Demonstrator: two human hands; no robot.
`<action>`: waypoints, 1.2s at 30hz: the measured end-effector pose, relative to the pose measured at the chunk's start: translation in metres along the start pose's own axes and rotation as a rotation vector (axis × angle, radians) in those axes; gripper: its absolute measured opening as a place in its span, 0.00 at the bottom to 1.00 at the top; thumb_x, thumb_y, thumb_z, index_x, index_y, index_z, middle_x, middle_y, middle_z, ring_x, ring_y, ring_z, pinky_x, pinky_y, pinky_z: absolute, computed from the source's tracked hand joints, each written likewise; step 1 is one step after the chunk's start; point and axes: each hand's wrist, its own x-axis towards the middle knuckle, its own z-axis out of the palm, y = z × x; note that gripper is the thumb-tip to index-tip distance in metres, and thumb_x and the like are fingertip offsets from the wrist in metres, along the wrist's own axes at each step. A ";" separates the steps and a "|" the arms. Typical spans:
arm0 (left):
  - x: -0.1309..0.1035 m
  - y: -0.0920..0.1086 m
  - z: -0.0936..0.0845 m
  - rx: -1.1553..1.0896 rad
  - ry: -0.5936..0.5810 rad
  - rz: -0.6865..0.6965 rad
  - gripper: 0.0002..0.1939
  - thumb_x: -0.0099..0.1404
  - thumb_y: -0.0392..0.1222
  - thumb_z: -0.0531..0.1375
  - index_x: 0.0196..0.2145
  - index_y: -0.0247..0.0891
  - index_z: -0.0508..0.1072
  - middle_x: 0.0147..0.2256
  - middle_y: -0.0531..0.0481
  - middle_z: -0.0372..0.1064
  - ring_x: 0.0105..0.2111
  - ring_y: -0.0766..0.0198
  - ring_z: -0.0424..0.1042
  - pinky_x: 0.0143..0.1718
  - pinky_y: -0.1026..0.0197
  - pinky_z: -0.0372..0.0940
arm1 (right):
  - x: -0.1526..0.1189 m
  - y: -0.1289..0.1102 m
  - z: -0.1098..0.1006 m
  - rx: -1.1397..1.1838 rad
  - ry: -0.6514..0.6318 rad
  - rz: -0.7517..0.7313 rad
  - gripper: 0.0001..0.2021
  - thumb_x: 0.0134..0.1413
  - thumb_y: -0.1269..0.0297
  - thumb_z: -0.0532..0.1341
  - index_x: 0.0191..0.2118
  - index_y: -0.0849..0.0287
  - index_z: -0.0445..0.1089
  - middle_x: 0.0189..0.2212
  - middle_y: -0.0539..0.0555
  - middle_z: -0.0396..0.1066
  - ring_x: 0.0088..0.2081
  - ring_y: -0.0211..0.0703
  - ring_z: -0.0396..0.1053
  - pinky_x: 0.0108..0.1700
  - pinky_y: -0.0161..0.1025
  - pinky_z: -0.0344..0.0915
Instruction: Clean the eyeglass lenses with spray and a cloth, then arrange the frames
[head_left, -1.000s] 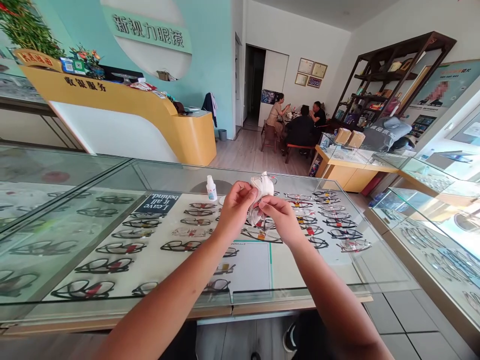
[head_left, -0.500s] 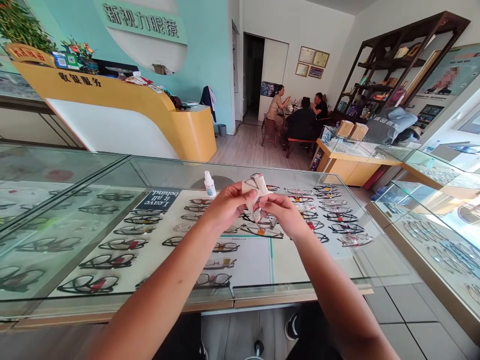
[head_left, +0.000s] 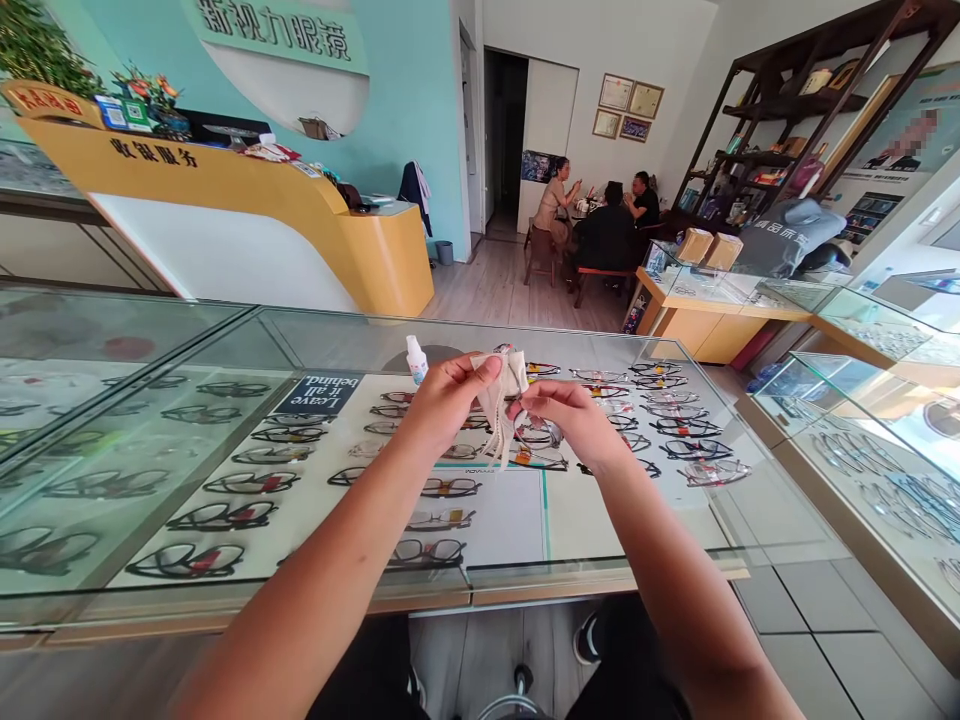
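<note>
Above the glass display case [head_left: 585, 560], my left hand [head_left: 454, 395] is closed on a pale cleaning cloth [head_left: 495, 415], whose lower edge hangs down loosely. The fingers of my right hand [head_left: 562, 410] pinch the thin frame of a pair of eyeglasses [head_left: 556, 433], close beside the cloth. Cloth and fingers hide most of these glasses, and the clutter behind makes their outline hard to separate. On the glass top, just beyond my left hand, a small white spray bottle [head_left: 416, 358] stands upright.
Rows of eyeglasses [head_left: 240, 513] lie inside the case under the glass, with a dark printed card [head_left: 318, 394]. A second glass case [head_left: 870, 460] stands to the right. A yellow counter [head_left: 390, 260] is across the aisle; several people [head_left: 606, 225] sit at the back.
The cloth has shifted in my left hand, and its edge now hangs lower. My left hand has moved slightly left; my right fingers stay pinched beside it. The camera view has shifted slightly.
</note>
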 end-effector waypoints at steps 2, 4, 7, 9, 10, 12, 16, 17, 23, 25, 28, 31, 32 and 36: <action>0.002 0.001 -0.003 -0.019 -0.037 -0.024 0.26 0.59 0.65 0.78 0.39 0.38 0.85 0.32 0.48 0.81 0.30 0.61 0.77 0.35 0.58 0.73 | 0.000 -0.001 0.000 0.024 0.030 0.010 0.10 0.59 0.54 0.72 0.32 0.54 0.81 0.35 0.51 0.82 0.34 0.40 0.65 0.41 0.40 0.65; 0.003 0.003 -0.003 -0.037 -0.076 -0.039 0.25 0.57 0.61 0.80 0.41 0.39 0.85 0.33 0.49 0.81 0.32 0.62 0.77 0.37 0.60 0.73 | 0.000 -0.003 0.000 0.046 0.046 0.025 0.10 0.58 0.54 0.72 0.32 0.55 0.81 0.35 0.52 0.81 0.34 0.40 0.65 0.40 0.40 0.65; 0.002 0.004 0.000 -0.054 -0.119 -0.032 0.29 0.54 0.53 0.82 0.50 0.40 0.85 0.37 0.49 0.82 0.33 0.63 0.77 0.36 0.61 0.71 | 0.000 -0.005 0.003 0.073 0.047 0.046 0.11 0.56 0.53 0.72 0.31 0.55 0.81 0.34 0.53 0.81 0.33 0.40 0.64 0.38 0.40 0.63; 0.001 0.002 0.003 -0.061 -0.119 -0.005 0.32 0.54 0.50 0.83 0.53 0.40 0.84 0.38 0.49 0.83 0.31 0.63 0.77 0.35 0.61 0.71 | 0.000 -0.005 0.005 0.076 0.047 0.058 0.12 0.55 0.52 0.72 0.31 0.55 0.81 0.34 0.53 0.81 0.32 0.40 0.62 0.38 0.41 0.62; 0.000 0.001 0.005 -0.060 -0.104 0.009 0.31 0.54 0.50 0.83 0.53 0.39 0.84 0.38 0.49 0.83 0.30 0.64 0.77 0.34 0.61 0.71 | -0.001 -0.005 0.006 0.071 0.050 0.059 0.12 0.55 0.51 0.72 0.31 0.55 0.81 0.34 0.53 0.80 0.32 0.40 0.62 0.38 0.41 0.61; 0.000 -0.004 0.007 -0.047 -0.051 0.038 0.27 0.55 0.53 0.82 0.48 0.39 0.84 0.35 0.50 0.82 0.27 0.64 0.75 0.31 0.61 0.70 | -0.001 -0.004 0.007 0.044 0.049 0.053 0.12 0.54 0.51 0.72 0.31 0.54 0.81 0.33 0.51 0.79 0.31 0.40 0.61 0.38 0.41 0.60; 0.002 -0.012 0.004 0.017 0.053 0.094 0.25 0.61 0.63 0.77 0.39 0.38 0.84 0.31 0.49 0.80 0.26 0.63 0.73 0.28 0.61 0.68 | 0.000 -0.004 0.010 -0.012 0.032 0.042 0.12 0.54 0.51 0.72 0.29 0.53 0.79 0.33 0.50 0.80 0.30 0.39 0.58 0.38 0.41 0.59; 0.003 -0.013 0.003 0.022 0.057 0.097 0.26 0.61 0.65 0.76 0.38 0.38 0.84 0.31 0.48 0.80 0.27 0.63 0.74 0.29 0.61 0.69 | 0.000 -0.004 0.010 -0.007 0.033 0.041 0.12 0.54 0.51 0.72 0.28 0.53 0.79 0.33 0.50 0.81 0.30 0.39 0.58 0.38 0.41 0.59; 0.006 -0.003 -0.003 -0.096 -0.044 -0.015 0.27 0.56 0.61 0.81 0.41 0.36 0.85 0.33 0.47 0.80 0.31 0.62 0.76 0.36 0.60 0.72 | 0.000 -0.008 0.006 0.067 0.084 0.037 0.12 0.54 0.51 0.73 0.29 0.55 0.79 0.33 0.52 0.81 0.32 0.40 0.61 0.38 0.40 0.60; 0.005 0.000 -0.003 -0.125 -0.078 -0.029 0.24 0.54 0.55 0.82 0.39 0.36 0.84 0.33 0.48 0.80 0.32 0.63 0.76 0.36 0.62 0.71 | 0.001 -0.007 0.005 0.085 0.081 0.039 0.13 0.54 0.51 0.73 0.29 0.55 0.79 0.33 0.53 0.81 0.32 0.40 0.62 0.37 0.40 0.60; 0.002 0.003 0.001 -0.127 -0.122 -0.023 0.26 0.54 0.50 0.83 0.47 0.37 0.85 0.34 0.49 0.81 0.32 0.63 0.75 0.35 0.62 0.70 | 0.002 -0.002 0.005 0.103 0.074 0.043 0.13 0.54 0.50 0.73 0.31 0.55 0.79 0.33 0.53 0.79 0.32 0.40 0.62 0.37 0.40 0.61; 0.000 0.003 0.006 -0.101 -0.101 -0.007 0.33 0.53 0.48 0.83 0.55 0.39 0.84 0.36 0.49 0.81 0.31 0.63 0.75 0.35 0.61 0.70 | 0.002 0.002 0.006 0.096 0.071 0.041 0.13 0.54 0.50 0.73 0.32 0.54 0.80 0.32 0.51 0.77 0.32 0.40 0.62 0.38 0.40 0.62; 0.000 0.002 0.007 -0.094 -0.082 0.002 0.34 0.52 0.48 0.83 0.55 0.39 0.84 0.36 0.49 0.82 0.31 0.63 0.74 0.34 0.61 0.69 | 0.002 0.003 0.007 0.087 0.065 0.033 0.12 0.54 0.50 0.73 0.32 0.54 0.80 0.32 0.51 0.76 0.32 0.40 0.62 0.38 0.40 0.61; 0.000 -0.004 0.011 -0.076 0.038 0.081 0.25 0.54 0.54 0.82 0.44 0.38 0.85 0.33 0.50 0.81 0.31 0.63 0.75 0.35 0.61 0.69 | 0.001 0.002 0.011 0.035 0.056 -0.004 0.14 0.54 0.48 0.74 0.30 0.53 0.79 0.29 0.49 0.71 0.31 0.39 0.58 0.36 0.40 0.57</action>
